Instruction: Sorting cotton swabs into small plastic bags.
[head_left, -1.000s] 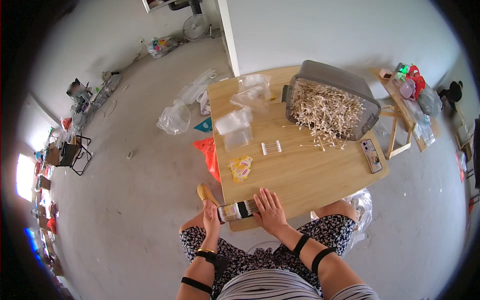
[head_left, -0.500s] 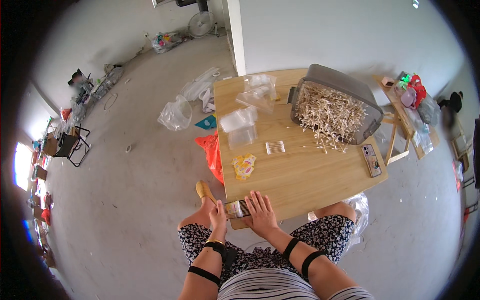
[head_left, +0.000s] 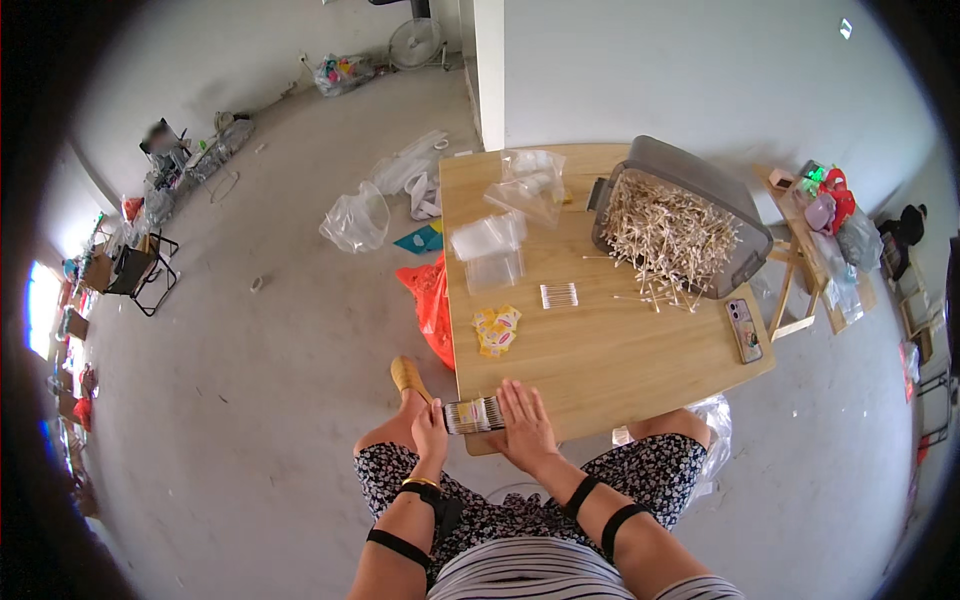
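Over the near left corner of the table, my left hand (head_left: 430, 434) is closed round one end of a clear pack of cotton swabs (head_left: 472, 415) with a yellow and white label. The flat fingers of my right hand (head_left: 526, 424), stretched out, press against the pack's other end. Yellow and white paper cards (head_left: 496, 330) lie in a small pile beyond the pack. Farther in, a short row of cotton swabs (head_left: 559, 295) lies side by side. A grey plastic bin (head_left: 690, 165) tips on its side, with a heap of loose cotton swabs (head_left: 670, 235) spilling from its mouth.
Clear plastic bags (head_left: 490, 245) lie along the left of the wooden table (head_left: 600, 375). A phone (head_left: 743, 330) rests near its right edge. Beside the table are a red bag (head_left: 428, 310) and a clear bag (head_left: 358, 218). A side table (head_left: 825, 260) stands at right.
The view has shifted slightly. My hands stay on the two ends of the pack, almost as before.
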